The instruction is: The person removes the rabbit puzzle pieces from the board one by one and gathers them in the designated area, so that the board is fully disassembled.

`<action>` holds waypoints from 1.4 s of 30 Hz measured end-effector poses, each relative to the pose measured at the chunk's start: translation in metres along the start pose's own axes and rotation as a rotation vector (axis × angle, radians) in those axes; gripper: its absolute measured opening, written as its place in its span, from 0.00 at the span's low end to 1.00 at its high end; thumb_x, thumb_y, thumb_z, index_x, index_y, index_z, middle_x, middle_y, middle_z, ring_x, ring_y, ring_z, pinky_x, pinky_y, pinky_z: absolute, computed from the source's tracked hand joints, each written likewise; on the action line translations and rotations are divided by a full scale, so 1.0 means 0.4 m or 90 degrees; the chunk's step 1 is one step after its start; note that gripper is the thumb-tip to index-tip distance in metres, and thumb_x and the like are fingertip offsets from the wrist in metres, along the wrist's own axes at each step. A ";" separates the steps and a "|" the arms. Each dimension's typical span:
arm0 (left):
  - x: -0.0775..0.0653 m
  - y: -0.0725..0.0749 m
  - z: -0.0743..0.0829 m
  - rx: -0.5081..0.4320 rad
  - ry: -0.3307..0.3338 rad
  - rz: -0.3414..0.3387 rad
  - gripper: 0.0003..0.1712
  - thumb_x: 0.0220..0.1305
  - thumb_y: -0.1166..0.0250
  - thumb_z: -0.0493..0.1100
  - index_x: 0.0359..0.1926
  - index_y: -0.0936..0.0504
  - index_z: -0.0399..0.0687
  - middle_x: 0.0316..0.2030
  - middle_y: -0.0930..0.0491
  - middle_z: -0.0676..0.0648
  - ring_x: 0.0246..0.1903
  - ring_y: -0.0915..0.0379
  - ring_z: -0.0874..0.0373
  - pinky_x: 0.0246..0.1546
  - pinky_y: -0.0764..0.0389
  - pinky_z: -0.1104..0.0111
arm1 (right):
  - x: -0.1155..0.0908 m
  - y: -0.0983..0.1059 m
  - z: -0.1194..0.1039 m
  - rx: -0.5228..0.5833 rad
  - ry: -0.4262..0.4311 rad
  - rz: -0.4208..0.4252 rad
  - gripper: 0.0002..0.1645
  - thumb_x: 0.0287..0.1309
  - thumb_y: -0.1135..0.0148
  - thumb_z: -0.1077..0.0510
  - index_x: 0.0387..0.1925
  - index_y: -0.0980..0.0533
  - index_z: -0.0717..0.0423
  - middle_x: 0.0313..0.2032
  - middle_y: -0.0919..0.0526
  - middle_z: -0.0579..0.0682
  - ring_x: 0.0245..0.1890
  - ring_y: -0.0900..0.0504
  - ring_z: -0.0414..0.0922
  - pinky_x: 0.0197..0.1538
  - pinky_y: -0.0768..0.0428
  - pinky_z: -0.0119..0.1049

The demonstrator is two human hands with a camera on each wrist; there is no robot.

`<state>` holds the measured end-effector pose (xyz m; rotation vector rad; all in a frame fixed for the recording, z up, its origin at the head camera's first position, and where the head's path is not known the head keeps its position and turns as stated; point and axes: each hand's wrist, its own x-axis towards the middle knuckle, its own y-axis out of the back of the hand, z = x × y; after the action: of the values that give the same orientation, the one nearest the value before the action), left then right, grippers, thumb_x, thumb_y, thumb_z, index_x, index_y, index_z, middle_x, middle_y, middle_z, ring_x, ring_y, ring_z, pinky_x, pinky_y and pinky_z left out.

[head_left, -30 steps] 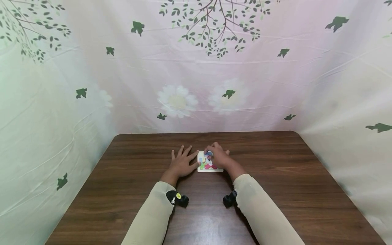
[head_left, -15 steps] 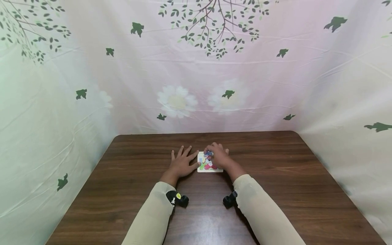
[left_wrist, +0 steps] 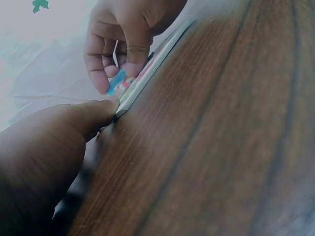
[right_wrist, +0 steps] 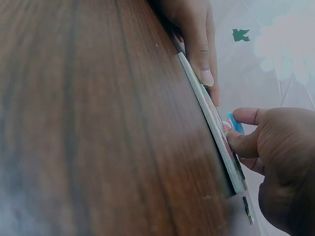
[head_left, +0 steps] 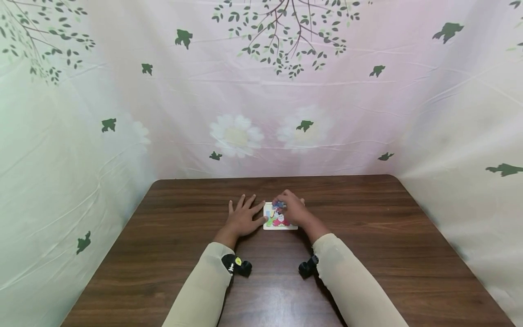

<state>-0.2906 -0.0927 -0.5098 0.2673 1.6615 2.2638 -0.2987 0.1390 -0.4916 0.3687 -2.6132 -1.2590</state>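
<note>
On the table lies a small puzzle board (head_left: 281,228) with a pale rim and a colourful cartoon picture. My left hand (head_left: 243,220) rests with spread fingers at the board's left side, thumb and index touching its edge. Over the board's upper part, my right hand (head_left: 295,211) pinches a blue puzzle piece (right_wrist: 234,124) between thumb and finger. In the left wrist view the blue piece tilts up above the board's surface. The right hand covers the board's upper right part in the head view.
The brown wooden table (head_left: 184,254) extends around the board on all sides. Behind it and at both sides hangs a pale cloth (head_left: 261,100) printed with leaves and flowers. A small black camera sits on each wrist.
My right hand shifts very slightly over the board, still pinching the blue puzzle piece. The left hand and the board stay in place.
</note>
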 end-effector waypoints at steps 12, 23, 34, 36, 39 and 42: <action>-0.005 0.003 0.001 -0.005 -0.004 -0.001 0.41 0.79 0.50 0.76 0.86 0.39 0.73 0.89 0.50 0.49 0.90 0.64 0.38 0.83 0.65 0.27 | -0.006 0.016 0.006 0.046 0.049 0.006 0.13 0.70 0.31 0.71 0.51 0.11 0.58 0.52 0.20 0.53 0.51 0.18 0.49 0.53 0.16 0.43; -0.006 0.000 0.002 -0.008 -0.003 0.003 0.42 0.79 0.49 0.76 0.86 0.39 0.73 0.89 0.49 0.48 0.90 0.65 0.38 0.83 0.66 0.27 | -0.016 0.033 0.037 0.040 0.095 0.032 0.09 0.73 0.32 0.67 0.49 0.11 0.58 0.56 0.14 0.55 0.59 0.17 0.56 0.65 0.18 0.58; -0.010 0.005 0.003 -0.020 -0.017 0.002 0.41 0.79 0.48 0.73 0.86 0.39 0.71 0.89 0.49 0.47 0.89 0.64 0.37 0.82 0.66 0.26 | -0.053 0.085 0.104 0.061 0.067 0.110 0.05 0.69 0.27 0.64 0.41 0.08 0.54 0.56 0.08 0.54 0.63 0.21 0.58 0.72 0.33 0.68; -0.010 0.006 0.003 -0.027 -0.015 -0.004 0.42 0.79 0.47 0.73 0.86 0.39 0.71 0.89 0.50 0.47 0.90 0.66 0.37 0.82 0.68 0.26 | -0.061 0.096 0.116 0.075 0.057 0.116 0.05 0.69 0.27 0.64 0.41 0.08 0.55 0.56 0.08 0.55 0.64 0.22 0.59 0.71 0.32 0.66; -0.008 0.006 0.003 -0.031 -0.011 -0.012 0.42 0.79 0.47 0.73 0.87 0.41 0.71 0.90 0.52 0.47 0.90 0.67 0.38 0.83 0.70 0.27 | -0.073 0.109 0.130 0.079 0.051 0.123 0.05 0.69 0.27 0.65 0.42 0.08 0.56 0.56 0.08 0.56 0.63 0.22 0.59 0.69 0.28 0.64; -0.011 0.008 0.003 -0.019 -0.012 -0.010 0.42 0.80 0.48 0.73 0.87 0.40 0.72 0.89 0.51 0.48 0.90 0.66 0.38 0.83 0.68 0.27 | -0.083 0.120 0.145 0.081 0.050 0.136 0.05 0.68 0.26 0.65 0.42 0.08 0.56 0.56 0.08 0.57 0.61 0.21 0.59 0.67 0.25 0.61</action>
<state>-0.2865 -0.0940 -0.5063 0.2663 1.6130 2.2664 -0.2911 0.2210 -0.4921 0.1514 -2.5913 -0.9934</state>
